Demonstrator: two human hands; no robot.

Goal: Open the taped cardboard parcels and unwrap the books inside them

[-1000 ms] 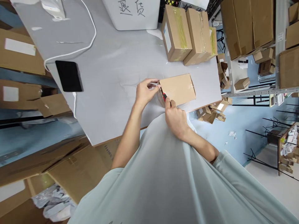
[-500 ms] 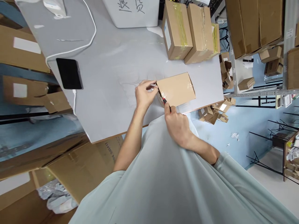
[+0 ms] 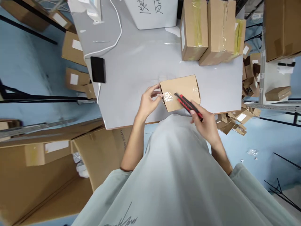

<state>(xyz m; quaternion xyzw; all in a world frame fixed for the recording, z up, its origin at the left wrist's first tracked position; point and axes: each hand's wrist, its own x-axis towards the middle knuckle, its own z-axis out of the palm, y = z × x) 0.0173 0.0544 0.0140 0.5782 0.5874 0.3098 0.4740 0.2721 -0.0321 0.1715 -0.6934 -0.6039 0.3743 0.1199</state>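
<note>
A small brown cardboard box (image 3: 180,86) lies near the front edge of the table, with shiny clear tape on its top at the left and right ends. My left hand (image 3: 150,102) is closed at the box's left end, thumb and fingers pinching its edge. Held in my right hand (image 3: 204,122) is a red and black utility knife (image 3: 188,104), its tip pointing up and left over the box top. Whether the blade touches the cardboard I cannot tell.
Taped cartons (image 3: 194,34) stand at the back right of the grey table (image 3: 131,69), beside a white bin (image 3: 155,18) with black writing. A black phone (image 3: 98,69) with a white cable lies at left. A large open carton (image 3: 101,153) stands below the table's left front.
My right hand has drawn the knife away from the box's left end, to the right, and now more of the knife shows. My left hand stays at the box's left end.
</note>
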